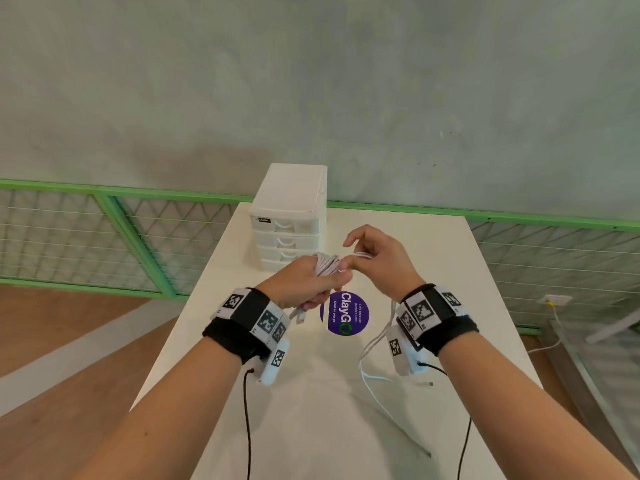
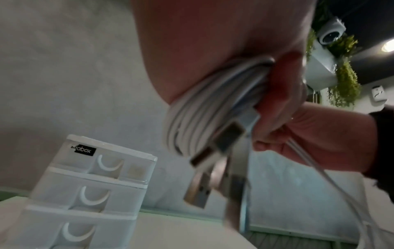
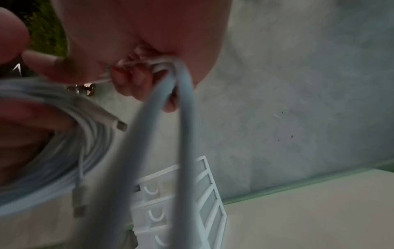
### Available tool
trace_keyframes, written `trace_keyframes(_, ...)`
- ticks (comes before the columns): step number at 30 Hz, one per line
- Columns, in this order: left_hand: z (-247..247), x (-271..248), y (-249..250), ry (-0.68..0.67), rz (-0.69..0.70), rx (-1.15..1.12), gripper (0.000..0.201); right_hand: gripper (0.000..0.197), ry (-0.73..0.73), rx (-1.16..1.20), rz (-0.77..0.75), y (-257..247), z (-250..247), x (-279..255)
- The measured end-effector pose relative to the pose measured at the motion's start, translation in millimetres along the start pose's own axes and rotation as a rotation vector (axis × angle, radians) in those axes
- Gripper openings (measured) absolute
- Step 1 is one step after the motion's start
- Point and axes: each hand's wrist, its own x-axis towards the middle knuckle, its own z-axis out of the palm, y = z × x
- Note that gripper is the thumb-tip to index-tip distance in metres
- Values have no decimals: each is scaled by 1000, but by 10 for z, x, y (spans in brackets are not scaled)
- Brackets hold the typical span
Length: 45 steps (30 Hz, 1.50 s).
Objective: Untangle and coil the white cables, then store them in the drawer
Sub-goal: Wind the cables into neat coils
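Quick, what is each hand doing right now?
Left hand: grips a coil of white cable.
Right hand: fingers curled round a loose strand of white cable.

A pale grey-green plastered wall (image 1: 346,81) fills the upper field. Along its base runs a green-framed wire mesh fence (image 1: 86,237). The white surface (image 1: 311,410) abuts this fence and carries a round purple sticker (image 1: 346,315). Brown wood floor (image 1: 52,323) lies to the left. A wall socket (image 1: 554,301) sits low at right. The left wrist view shows a dark ceiling with a dome camera (image 2: 330,33), hanging greenery (image 2: 345,80) and a ceiling lamp (image 2: 389,46).
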Motion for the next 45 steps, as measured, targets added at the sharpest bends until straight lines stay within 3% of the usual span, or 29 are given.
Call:
trace_keyframes(4, -62, -32, 48, -14, 15, -103, 28, 21, 28, 84, -31, 22, -50, 36)
trace_keyframes(8, -84, -95, 127, -26, 133, -363, 36, 24, 94, 141, 126, 282, -70, 25)
trace_keyframes(14, -46, -8, 226, -33, 326, -754, 41, 32, -68, 116, 173, 528, 199, -176)
trace_keyframes(17, -105, 62, 296, 63, 417, -942, 42, 38, -142, -11, 187, 661, 292, -286)
trace_keyframes(22, -234, 138, 377, 348, 429, -1046, 40, 36, -323, -197, 256, 807, 445, -489)
trace_keyframes(26, -373, 199, 238, 558, 455, -908, 25, 30, -394, -212, 237, 772, 489, -619)
trace_keyframes(30, -457, 266, -102, 767, 495, -185, 29, 29, -396, -208, 102, 567, 486, -592)
trace_keyframes(32, -468, 253, -252, 701, 427, 111, 36, 27, -330, -145, 48, 449, 471, -523)
trace_keyframes(35, -376, 165, -354, 469, 252, 219, 44, 27, -141, -80, -80, 306, 410, -377)
trace_keyframes(38, -206, 73, -326, 248, 107, 69, 50, 16, -19, -23, -164, 196, 342, -219)
trace_keyframes(41, -101, 3, -236, 75, 28, -97, 64, 21, 16, -11, -155, 149, 281, -96)
trace_keyframes(45, -26, -55, -117, -12, 60, -212, 36, 33, 15, 67, -81, 116, 189, -2)
